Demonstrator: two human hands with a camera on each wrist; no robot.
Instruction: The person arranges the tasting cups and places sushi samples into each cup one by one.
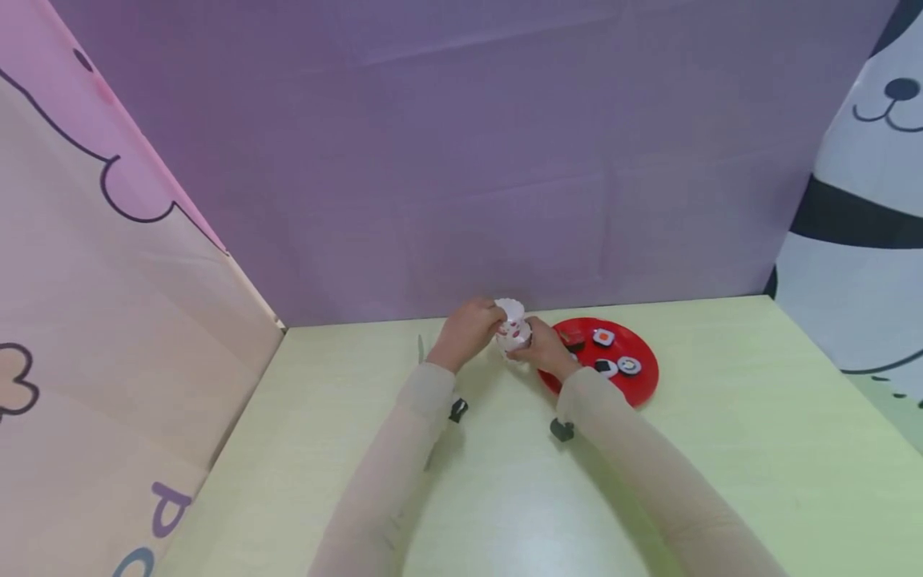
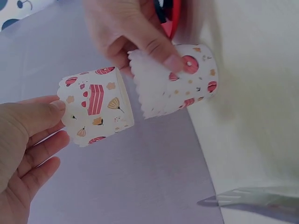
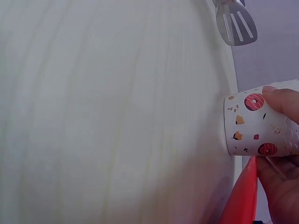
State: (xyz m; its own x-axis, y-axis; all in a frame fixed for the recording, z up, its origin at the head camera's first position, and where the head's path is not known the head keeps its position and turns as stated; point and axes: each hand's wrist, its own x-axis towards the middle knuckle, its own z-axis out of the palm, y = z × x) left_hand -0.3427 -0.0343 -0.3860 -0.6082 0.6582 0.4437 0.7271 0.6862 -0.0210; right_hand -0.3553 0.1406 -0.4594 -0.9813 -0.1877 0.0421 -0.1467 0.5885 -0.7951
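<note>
My left hand (image 1: 467, 327) pinches a white paper baking cup (image 2: 96, 106) by its scalloped rim, thumb outside. A red cake slice, doughnuts and flowers are printed on the cup. My right hand (image 1: 550, 350) grips a second paper baking cup (image 2: 198, 86) of similar print round its side. In the left wrist view the base of the left cup faces the scalloped mouth of the right one, with a narrow gap between. Both cups are held near the table's back edge. Whether more cups are nested in the right one, I cannot tell.
A red plate (image 1: 642, 391) bearing several toy sushi pieces (image 1: 629, 366) is beside and partly behind my right hand. A slotted turner (image 3: 239, 24) lies on the table left of the cups, partly hidden by my left arm in the head view. A purple cloth (image 1: 433, 160) hangs behind the table.
</note>
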